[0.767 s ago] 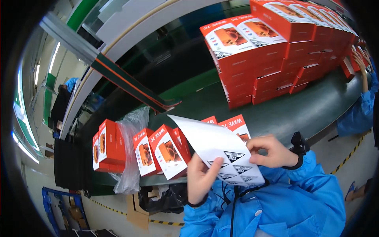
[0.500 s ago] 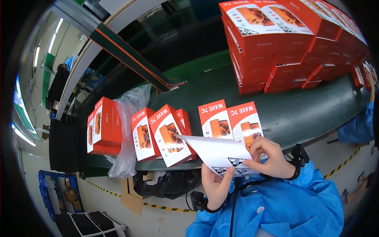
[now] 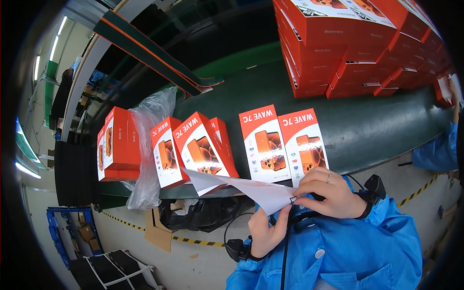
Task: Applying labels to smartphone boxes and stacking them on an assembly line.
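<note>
A white label sheet point(image 3: 237, 187) is bent in front of me, its far end reaching left over the edge of a phone box. My left hand point(image 3: 268, 231) is closed on its lower edge, thumb against the paper. With fingertips pinched together, my right hand point(image 3: 329, 194) grips the sheet's right corner, where a small black-printed bit shows. Just beyond the hands, two red-and-white phone boxes, a left one point(image 3: 265, 145) and a right one point(image 3: 305, 142), lie face up side by side. To their left a tilted phone box point(image 3: 200, 147) rests among others.
A dark green bench point(image 3: 357, 125) carries everything. Red boxes point(image 3: 333, 58) are stacked high at the far right; more red boxes point(image 3: 118, 145) stand left by a clear plastic bag point(image 3: 153, 116). A black bag point(image 3: 203, 215) lies below the bench edge. Another person's blue sleeve point(image 3: 435, 150) shows at right.
The sheet has tilted and swung lower, so its printed black triangles are mostly out of sight. My right fingers now pinch close to its corner. The view has shifted slightly.
</note>
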Demonstrator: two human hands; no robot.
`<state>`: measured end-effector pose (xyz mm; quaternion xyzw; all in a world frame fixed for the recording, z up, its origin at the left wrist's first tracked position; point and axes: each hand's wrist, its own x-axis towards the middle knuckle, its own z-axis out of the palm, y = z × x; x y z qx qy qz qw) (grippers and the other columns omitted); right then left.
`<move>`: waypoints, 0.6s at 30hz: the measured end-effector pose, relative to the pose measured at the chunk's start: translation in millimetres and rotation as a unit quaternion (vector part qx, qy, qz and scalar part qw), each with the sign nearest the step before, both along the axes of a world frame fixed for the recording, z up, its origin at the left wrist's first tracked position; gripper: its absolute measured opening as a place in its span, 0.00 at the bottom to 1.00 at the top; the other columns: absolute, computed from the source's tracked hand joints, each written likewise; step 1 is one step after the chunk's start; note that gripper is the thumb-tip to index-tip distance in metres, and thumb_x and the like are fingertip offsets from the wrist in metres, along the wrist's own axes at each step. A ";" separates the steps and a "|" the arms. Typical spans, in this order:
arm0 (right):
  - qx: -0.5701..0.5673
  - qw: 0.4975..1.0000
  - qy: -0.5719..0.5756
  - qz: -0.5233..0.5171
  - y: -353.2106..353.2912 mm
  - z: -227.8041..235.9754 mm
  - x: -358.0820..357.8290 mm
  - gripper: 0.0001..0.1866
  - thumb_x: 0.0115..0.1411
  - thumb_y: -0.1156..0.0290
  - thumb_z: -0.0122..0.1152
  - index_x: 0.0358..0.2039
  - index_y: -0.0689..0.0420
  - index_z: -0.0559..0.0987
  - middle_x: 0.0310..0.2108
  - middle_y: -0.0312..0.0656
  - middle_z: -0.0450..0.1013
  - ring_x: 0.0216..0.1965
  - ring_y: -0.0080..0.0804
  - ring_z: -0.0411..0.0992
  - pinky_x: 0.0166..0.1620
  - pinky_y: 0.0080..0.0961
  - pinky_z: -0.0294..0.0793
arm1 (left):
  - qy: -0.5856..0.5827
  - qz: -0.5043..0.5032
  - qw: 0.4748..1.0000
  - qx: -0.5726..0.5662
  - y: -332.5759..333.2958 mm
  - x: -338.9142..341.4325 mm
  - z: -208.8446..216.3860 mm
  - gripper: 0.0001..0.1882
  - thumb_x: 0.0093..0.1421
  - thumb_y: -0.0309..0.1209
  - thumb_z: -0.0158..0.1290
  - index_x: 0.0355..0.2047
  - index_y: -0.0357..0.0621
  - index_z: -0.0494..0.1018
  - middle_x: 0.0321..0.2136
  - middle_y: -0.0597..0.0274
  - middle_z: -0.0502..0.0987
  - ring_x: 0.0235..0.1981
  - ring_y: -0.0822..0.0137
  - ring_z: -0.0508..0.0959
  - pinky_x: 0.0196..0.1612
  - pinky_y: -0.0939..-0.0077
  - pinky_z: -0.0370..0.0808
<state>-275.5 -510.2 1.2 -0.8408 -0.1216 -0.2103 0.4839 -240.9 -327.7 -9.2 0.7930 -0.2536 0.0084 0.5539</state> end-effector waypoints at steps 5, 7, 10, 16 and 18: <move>0.051 0.991 0.114 0.039 -6.1 3.7 -1.1 0.09 0.47 0.73 0.67 0.30 0.58 0.78 0.29 0.39 0.74 0.32 0.32 0.73 0.36 0.24 0.72 | 0.029 -0.011 0.999 0.011 1.2 -2.8 -5.1 0.11 0.52 0.23 0.58 0.35 0.35 0.73 0.28 0.50 0.78 0.27 0.58 0.80 0.29 0.75 0.73; 0.046 0.985 0.161 0.040 -6.7 3.5 -1.5 0.07 0.48 0.73 0.66 0.28 0.58 0.77 0.30 0.40 0.75 0.33 0.32 0.74 0.35 0.24 0.73 | 0.017 -0.008 1.000 0.007 -2.5 -4.0 -1.1 0.10 0.52 0.22 0.56 0.36 0.34 0.72 0.26 0.50 0.77 0.25 0.58 0.79 0.27 0.73 0.73; 0.031 0.992 0.119 0.026 -3.6 -3.0 -0.4 0.08 0.51 0.70 0.63 0.28 0.58 0.75 0.28 0.39 0.73 0.31 0.33 0.74 0.33 0.24 0.72 | -0.015 0.018 0.998 0.062 -10.5 -7.9 9.0 0.09 0.54 0.22 0.54 0.36 0.33 0.70 0.23 0.49 0.75 0.21 0.56 0.77 0.24 0.70 0.71; 0.062 0.968 0.230 0.072 -19.6 0.1 10.4 0.08 0.51 0.70 0.62 0.26 0.61 0.75 0.24 0.41 0.73 0.25 0.29 0.74 0.30 0.23 0.73 | -0.014 0.164 0.977 0.138 1.8 0.2 0.6 0.06 0.57 0.24 0.50 0.33 0.33 0.68 0.21 0.45 0.74 0.20 0.48 0.76 0.21 0.66 0.71; 0.031 0.960 0.267 0.079 -33.0 -9.9 20.4 0.06 0.50 0.73 0.63 0.24 0.63 0.77 0.20 0.40 0.72 0.20 0.26 0.71 0.26 0.19 0.71 | -0.004 0.163 0.980 0.117 9.1 1.1 0.1 0.07 0.57 0.24 0.49 0.35 0.32 0.68 0.23 0.44 0.75 0.22 0.49 0.77 0.23 0.67 0.72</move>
